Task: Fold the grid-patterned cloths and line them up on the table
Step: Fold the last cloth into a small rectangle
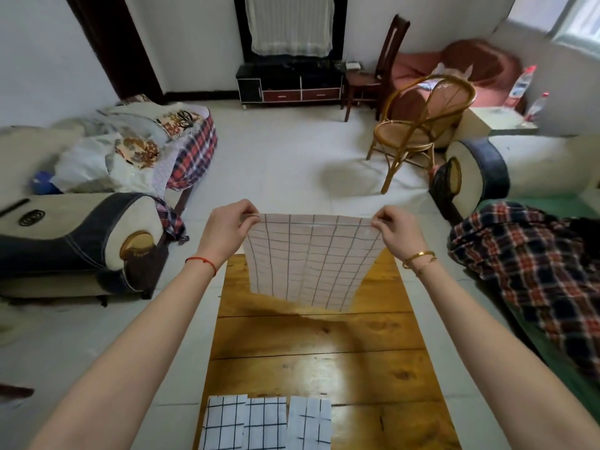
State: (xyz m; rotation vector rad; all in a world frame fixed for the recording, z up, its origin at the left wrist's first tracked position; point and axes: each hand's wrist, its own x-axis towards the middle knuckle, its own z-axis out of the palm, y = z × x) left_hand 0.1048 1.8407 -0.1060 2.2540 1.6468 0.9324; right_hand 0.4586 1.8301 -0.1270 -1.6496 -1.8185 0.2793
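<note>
Here, the left hand (231, 227) and the right hand (394, 231) each pinch a top corner of a thin white cloth with a dark grid (308, 259), holding it spread in the air above the far end of the glossy wooden plank table (373, 352). Three folded grid cloths (264, 423) lie flat side by side along the table's near edge, at its left.

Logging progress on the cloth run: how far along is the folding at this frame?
Done: three folded cloths lie in a row along the near edge of the wooden table. In hand: the left hand and right hand each pinch a top corner of an unfolded grid cloth, held up over the table's far end. Left: fold it and add it to the row.
</note>
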